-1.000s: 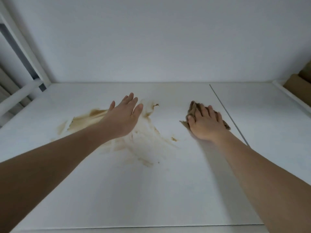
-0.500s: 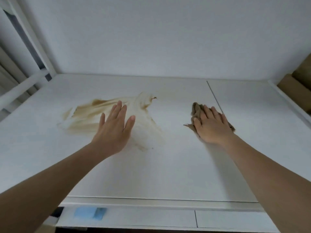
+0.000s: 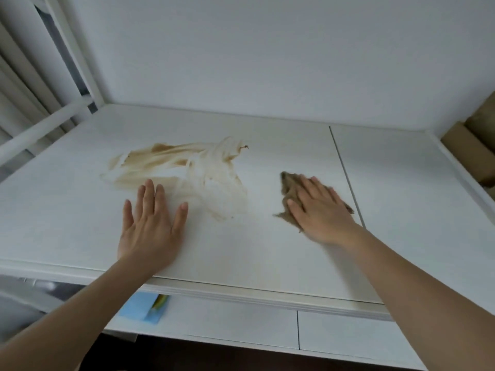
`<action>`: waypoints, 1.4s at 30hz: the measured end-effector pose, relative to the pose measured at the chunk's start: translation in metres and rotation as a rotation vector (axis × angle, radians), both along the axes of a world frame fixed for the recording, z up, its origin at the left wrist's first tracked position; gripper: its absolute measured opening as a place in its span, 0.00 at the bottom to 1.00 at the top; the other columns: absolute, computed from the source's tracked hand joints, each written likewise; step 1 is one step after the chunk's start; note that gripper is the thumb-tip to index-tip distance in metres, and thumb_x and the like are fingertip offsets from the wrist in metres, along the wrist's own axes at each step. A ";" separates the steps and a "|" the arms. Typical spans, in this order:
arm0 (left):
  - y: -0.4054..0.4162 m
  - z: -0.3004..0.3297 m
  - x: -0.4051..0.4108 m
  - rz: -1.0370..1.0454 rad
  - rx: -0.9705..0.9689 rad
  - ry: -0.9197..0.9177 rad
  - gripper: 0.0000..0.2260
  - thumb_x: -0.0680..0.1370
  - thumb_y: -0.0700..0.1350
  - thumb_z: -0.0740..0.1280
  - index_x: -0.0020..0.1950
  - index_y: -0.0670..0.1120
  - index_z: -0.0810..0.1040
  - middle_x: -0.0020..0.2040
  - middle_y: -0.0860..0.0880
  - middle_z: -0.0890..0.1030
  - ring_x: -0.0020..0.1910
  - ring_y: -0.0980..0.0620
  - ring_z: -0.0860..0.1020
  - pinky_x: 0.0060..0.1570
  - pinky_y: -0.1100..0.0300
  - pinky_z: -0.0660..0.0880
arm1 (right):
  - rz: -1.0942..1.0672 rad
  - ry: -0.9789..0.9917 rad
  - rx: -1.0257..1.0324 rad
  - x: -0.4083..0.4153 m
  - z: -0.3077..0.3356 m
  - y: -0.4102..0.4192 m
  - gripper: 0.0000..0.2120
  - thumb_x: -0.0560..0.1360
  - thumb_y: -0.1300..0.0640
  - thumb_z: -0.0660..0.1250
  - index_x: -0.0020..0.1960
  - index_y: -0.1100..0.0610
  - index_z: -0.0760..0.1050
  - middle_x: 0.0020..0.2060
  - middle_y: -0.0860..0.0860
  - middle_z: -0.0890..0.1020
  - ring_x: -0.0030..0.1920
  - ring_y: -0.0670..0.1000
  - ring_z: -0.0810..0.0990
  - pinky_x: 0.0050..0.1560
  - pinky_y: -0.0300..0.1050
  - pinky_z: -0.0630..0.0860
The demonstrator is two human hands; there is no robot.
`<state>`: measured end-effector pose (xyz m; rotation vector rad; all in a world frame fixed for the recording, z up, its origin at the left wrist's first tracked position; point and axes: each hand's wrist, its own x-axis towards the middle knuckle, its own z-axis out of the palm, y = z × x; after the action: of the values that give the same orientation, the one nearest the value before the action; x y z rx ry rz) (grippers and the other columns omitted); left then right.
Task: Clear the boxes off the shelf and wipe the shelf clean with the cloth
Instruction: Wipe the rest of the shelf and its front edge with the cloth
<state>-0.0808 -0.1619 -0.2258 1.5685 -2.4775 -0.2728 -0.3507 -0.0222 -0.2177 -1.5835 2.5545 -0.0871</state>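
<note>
Nearest, at 7 o'clock below the shelf's front edge, a blue item (image 3: 142, 307) lies on a lower white surface. On the white shelf (image 3: 241, 250), the left hand (image 3: 150, 226) lies flat, palm down, fingers (image 3: 148, 194) straight and slightly spread, holding nothing. At 3 o'clock from it, well apart, the right hand (image 3: 321, 210) presses flat on the brown cloth (image 3: 288, 183), fingers straight and close together. Farther, at 12 o'clock from the left hand, a brown smear (image 3: 182, 164) streaks the shelf. Brown boxes (image 3: 466, 145) stand at far right beside the shelf.
</note>
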 end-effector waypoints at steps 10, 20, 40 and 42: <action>-0.001 -0.002 0.001 -0.033 -0.031 0.005 0.35 0.78 0.64 0.40 0.79 0.44 0.43 0.79 0.49 0.41 0.76 0.56 0.37 0.75 0.54 0.36 | 0.049 -0.060 -0.066 0.078 -0.005 -0.041 0.29 0.82 0.43 0.42 0.80 0.53 0.44 0.79 0.48 0.43 0.78 0.52 0.38 0.76 0.56 0.37; 0.005 -0.002 0.001 -0.077 -0.051 0.002 0.34 0.78 0.63 0.38 0.79 0.44 0.44 0.79 0.48 0.43 0.77 0.54 0.39 0.75 0.53 0.37 | -0.231 -0.012 0.021 0.031 0.000 0.020 0.29 0.82 0.42 0.41 0.80 0.52 0.43 0.79 0.47 0.43 0.78 0.50 0.40 0.76 0.54 0.39; -0.002 0.005 0.017 -0.383 -0.085 0.146 0.21 0.80 0.46 0.59 0.71 0.41 0.65 0.72 0.42 0.61 0.73 0.45 0.57 0.72 0.51 0.56 | -0.492 -0.033 0.019 0.063 0.002 0.056 0.30 0.81 0.41 0.43 0.79 0.51 0.45 0.79 0.48 0.43 0.78 0.53 0.39 0.76 0.59 0.39; -0.006 0.009 0.021 -0.374 -0.091 0.145 0.21 0.79 0.44 0.60 0.71 0.41 0.65 0.72 0.42 0.62 0.72 0.44 0.57 0.71 0.50 0.58 | -0.496 -0.045 0.003 0.077 0.001 0.038 0.30 0.81 0.41 0.44 0.79 0.51 0.46 0.79 0.48 0.43 0.78 0.54 0.39 0.75 0.59 0.39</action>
<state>-0.0599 -0.1680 -0.2165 1.0050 -2.6097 -0.3096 -0.2741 0.0155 -0.2162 -0.8998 2.8417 -0.1649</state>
